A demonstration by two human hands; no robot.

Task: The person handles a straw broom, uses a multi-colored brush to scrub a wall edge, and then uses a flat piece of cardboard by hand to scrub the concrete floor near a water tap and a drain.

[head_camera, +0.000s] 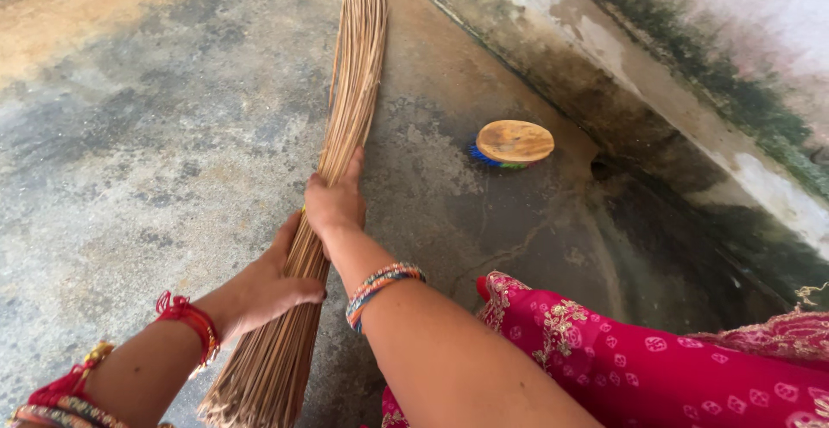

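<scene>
Your fingers [350, 169] wrap a long bundle of thin tan broom sticks [345, 108].

Your right hand [335, 203] clasps it mid-length while your left hand [268, 285] closes lower, steadying the bundle slanted over the wet grey concrete floor [129, 152]; a round wooden scrub brush with blue bristles [514, 143] lies near the stained wall [691, 65].

Your arms are bare, no sleeves. On your left wrist [194, 320] you've got a bunched red thread band, and further up that forearm there's a stack of bangles [65, 398] in red, gold and mixed colours. Your right wrist [380, 290] has a multicoloured beaded bracelet: blue, orange, pale bits. Lower right, your bright pink garment [656, 367] shows a small printed pattern with gold embroidered trim.
</scene>
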